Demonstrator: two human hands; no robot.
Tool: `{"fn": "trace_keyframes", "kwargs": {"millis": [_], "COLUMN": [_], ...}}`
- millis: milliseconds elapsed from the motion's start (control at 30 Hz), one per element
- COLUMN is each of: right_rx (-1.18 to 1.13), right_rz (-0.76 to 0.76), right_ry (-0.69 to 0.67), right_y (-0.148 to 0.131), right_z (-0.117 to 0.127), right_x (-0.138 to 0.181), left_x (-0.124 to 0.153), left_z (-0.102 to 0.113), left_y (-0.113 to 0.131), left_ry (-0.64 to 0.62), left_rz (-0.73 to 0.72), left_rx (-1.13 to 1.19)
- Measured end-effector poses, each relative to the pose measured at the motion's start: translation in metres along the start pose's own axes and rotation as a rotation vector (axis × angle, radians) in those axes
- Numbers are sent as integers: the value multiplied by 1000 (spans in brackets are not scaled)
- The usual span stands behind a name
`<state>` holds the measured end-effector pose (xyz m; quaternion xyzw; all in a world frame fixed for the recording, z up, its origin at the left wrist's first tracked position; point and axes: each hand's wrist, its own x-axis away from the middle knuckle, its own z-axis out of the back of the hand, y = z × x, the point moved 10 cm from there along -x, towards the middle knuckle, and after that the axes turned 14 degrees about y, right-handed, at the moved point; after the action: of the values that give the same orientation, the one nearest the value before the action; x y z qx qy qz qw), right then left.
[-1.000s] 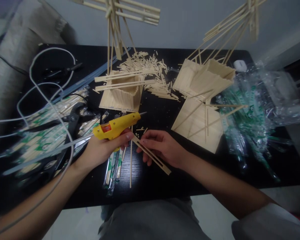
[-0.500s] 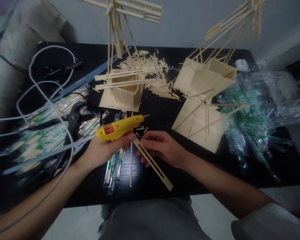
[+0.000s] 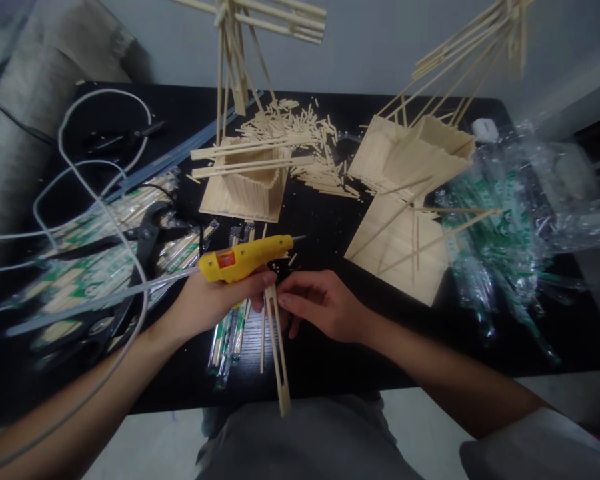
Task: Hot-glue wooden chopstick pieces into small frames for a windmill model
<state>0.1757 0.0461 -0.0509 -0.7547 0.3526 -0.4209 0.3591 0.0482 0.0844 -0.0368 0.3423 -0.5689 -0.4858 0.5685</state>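
My left hand (image 3: 207, 303) is closed around a yellow hot glue gun (image 3: 245, 257), whose nozzle points right and away from me. My right hand (image 3: 320, 307) pinches the top end of a narrow piece of two glued wooden sticks (image 3: 279, 353). That piece hangs down toward my lap, almost vertical. The two hands nearly touch above the black table (image 3: 330, 373), near its front edge. A glue stick and a white cable trail off to the left behind the gun.
Two stick-built boxes with tall stick frames stand behind, one (image 3: 247, 183) at centre and one (image 3: 415, 157) at right, beside a flat stick panel (image 3: 400, 247). Cut stick bits litter the back. Wrapped chopsticks (image 3: 80, 280), black pliers (image 3: 145, 233) and white cables lie left; plastic wrappers (image 3: 505, 233) are piled right.
The stick piece in my right hand has swung from slanting down to the right to hanging nearly straight down. The glue gun has shifted slightly right.
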Motion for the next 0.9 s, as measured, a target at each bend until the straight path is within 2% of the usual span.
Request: {"fn": "trace_keyframes", "kwargs": {"millis": [333, 667, 900], "right_rx": [173, 346, 368], "right_rz": [94, 246, 234], "right_ry": [22, 62, 109], "right_y": [-4, -11, -13], "right_z": [2, 7, 9], "right_x": [-1, 1, 3], "left_x": [2, 1, 0], "left_z": [-4, -5, -7], "left_y": [-4, -4, -2], "left_ry": [7, -5, -7], "left_rz": [59, 23, 18], "left_rx": [-38, -64, -54]}}
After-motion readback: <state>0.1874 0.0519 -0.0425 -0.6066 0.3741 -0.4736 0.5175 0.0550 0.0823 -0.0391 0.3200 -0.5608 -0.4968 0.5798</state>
